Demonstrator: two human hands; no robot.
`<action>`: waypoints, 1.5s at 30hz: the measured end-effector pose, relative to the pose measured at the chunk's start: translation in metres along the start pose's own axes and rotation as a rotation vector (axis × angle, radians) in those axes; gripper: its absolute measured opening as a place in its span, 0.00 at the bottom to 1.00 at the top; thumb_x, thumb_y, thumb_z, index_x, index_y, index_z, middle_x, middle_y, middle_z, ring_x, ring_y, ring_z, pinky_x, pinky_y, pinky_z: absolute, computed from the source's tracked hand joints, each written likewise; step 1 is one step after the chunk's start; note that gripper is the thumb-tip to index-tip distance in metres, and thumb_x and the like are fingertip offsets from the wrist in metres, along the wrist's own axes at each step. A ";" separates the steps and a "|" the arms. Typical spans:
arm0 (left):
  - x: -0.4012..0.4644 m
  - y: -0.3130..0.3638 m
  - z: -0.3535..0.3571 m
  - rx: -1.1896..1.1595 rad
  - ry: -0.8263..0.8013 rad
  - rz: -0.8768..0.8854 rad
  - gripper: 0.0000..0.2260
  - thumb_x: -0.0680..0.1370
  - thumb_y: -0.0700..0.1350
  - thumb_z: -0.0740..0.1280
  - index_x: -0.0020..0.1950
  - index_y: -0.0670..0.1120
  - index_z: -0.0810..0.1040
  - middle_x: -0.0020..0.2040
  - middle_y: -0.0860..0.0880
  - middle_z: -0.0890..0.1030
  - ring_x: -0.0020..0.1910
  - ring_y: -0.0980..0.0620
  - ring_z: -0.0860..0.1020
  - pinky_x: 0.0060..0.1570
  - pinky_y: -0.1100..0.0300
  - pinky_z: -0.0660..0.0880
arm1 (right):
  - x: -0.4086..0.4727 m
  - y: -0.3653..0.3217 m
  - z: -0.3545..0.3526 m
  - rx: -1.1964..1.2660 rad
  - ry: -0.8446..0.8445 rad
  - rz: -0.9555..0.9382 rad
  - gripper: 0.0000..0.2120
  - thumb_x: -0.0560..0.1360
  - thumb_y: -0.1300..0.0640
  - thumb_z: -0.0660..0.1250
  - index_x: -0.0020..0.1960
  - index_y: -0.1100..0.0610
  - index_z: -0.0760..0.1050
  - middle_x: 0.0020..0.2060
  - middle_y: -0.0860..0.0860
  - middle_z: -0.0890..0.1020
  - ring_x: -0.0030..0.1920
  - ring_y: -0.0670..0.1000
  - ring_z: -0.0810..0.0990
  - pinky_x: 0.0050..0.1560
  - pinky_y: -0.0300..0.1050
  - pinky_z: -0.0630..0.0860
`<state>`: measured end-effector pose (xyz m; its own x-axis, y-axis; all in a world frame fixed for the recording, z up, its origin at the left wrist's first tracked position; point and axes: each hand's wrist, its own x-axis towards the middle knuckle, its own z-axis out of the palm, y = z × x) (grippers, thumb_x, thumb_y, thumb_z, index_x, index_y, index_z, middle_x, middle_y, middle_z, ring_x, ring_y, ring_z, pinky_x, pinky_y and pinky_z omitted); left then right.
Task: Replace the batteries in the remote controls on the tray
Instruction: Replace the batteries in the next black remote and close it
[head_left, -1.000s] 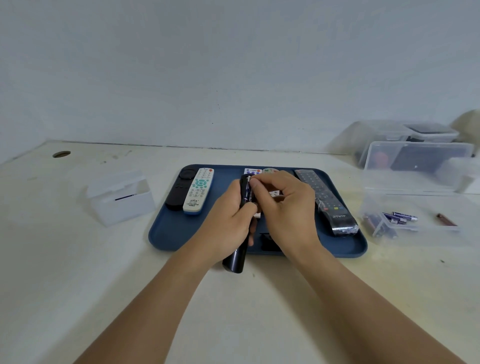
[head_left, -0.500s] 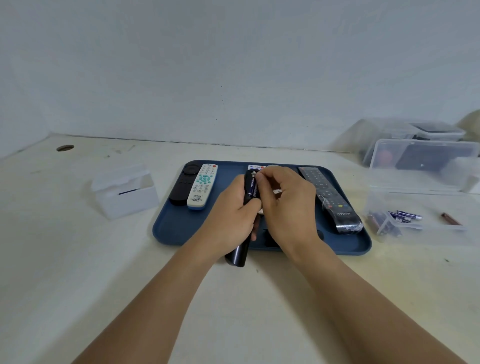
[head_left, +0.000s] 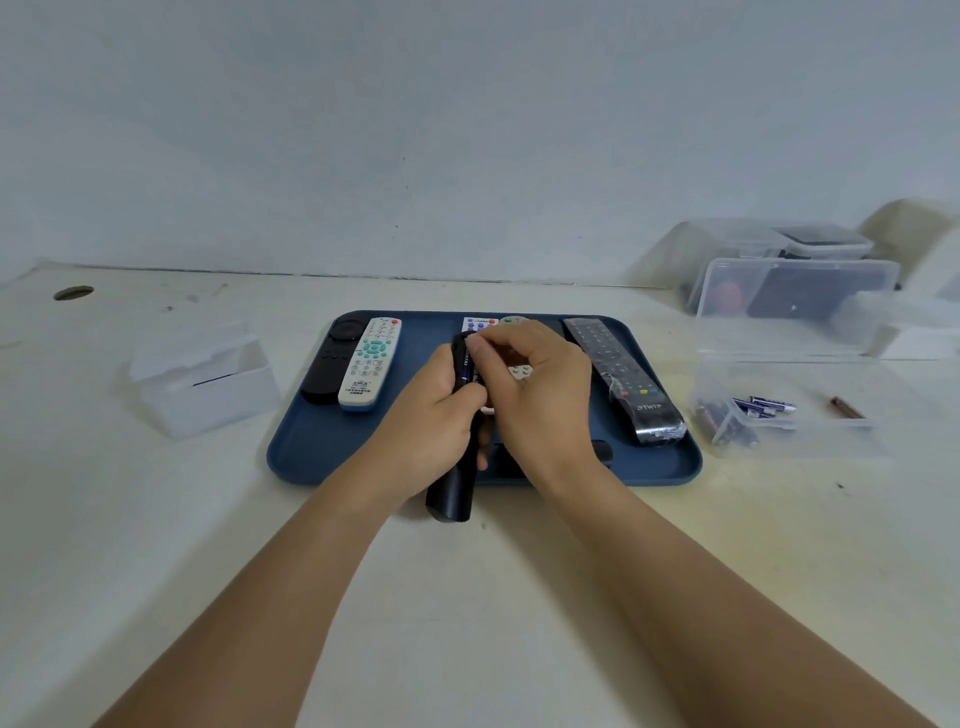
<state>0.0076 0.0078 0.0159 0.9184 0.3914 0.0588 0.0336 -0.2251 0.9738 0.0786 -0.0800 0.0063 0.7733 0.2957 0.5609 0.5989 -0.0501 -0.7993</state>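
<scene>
Our right-hand fingers (head_left: 480, 345) are curled together at the top end of the black remote (head_left: 451, 488), pinching or pressing a dark blue battery (head_left: 466, 366) that lies in its open back. Whether they grip the cell or only push it down, we cannot tell. Our right hand (head_left: 535, 395) arches over the spot, and our left hand (head_left: 431, 421) wraps round the middle of the remote and holds it, tilted, above the front edge of the blue tray (head_left: 322, 452).

We judge that we are seating a battery. It could spring out if the fingers release before it is fully down against the contacts, or go in the wrong way round, since its markings are mostly covered. The remote could also twist in the left hand under the pushing.

On the tray lie a black remote and a white remote with teal buttons (head_left: 370, 366) at the left, and a long dark remote in clear wrap (head_left: 623, 382) at the right. Two more remotes behind our hands show only their top ends. A dark piece (head_left: 602, 449) under the right wrist may be the battery cover; it is largely hidden. A clear box with batteries (head_left: 763, 405) sits right of the tray on the surface, and a small white box (head_left: 208, 384) at the left.
</scene>
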 end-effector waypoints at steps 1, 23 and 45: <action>0.000 0.001 0.001 -0.001 0.000 -0.006 0.12 0.80 0.36 0.57 0.62 0.45 0.71 0.34 0.45 0.77 0.29 0.46 0.76 0.32 0.51 0.76 | 0.000 0.000 -0.001 0.000 -0.005 0.013 0.03 0.77 0.57 0.70 0.46 0.53 0.83 0.40 0.46 0.83 0.44 0.46 0.82 0.49 0.48 0.78; 0.000 -0.001 0.001 -0.015 -0.025 -0.023 0.07 0.83 0.40 0.57 0.61 0.44 0.70 0.32 0.45 0.75 0.26 0.46 0.73 0.29 0.56 0.71 | 0.008 -0.002 -0.011 0.072 -0.105 0.165 0.09 0.76 0.51 0.71 0.41 0.53 0.74 0.36 0.49 0.82 0.37 0.51 0.80 0.43 0.57 0.80; -0.003 0.012 -0.041 -0.718 -0.268 -0.556 0.17 0.75 0.45 0.66 0.59 0.35 0.78 0.44 0.39 0.82 0.32 0.50 0.78 0.20 0.64 0.73 | 0.032 0.002 -0.055 -0.032 -0.660 -0.114 0.27 0.61 0.54 0.84 0.59 0.50 0.83 0.59 0.46 0.82 0.60 0.42 0.79 0.64 0.43 0.73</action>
<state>-0.0113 0.0409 0.0362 0.9067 0.0397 -0.4198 0.3245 0.5701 0.7548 0.1158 -0.1229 0.0344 0.4211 0.8220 0.3834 0.6829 -0.0092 -0.7304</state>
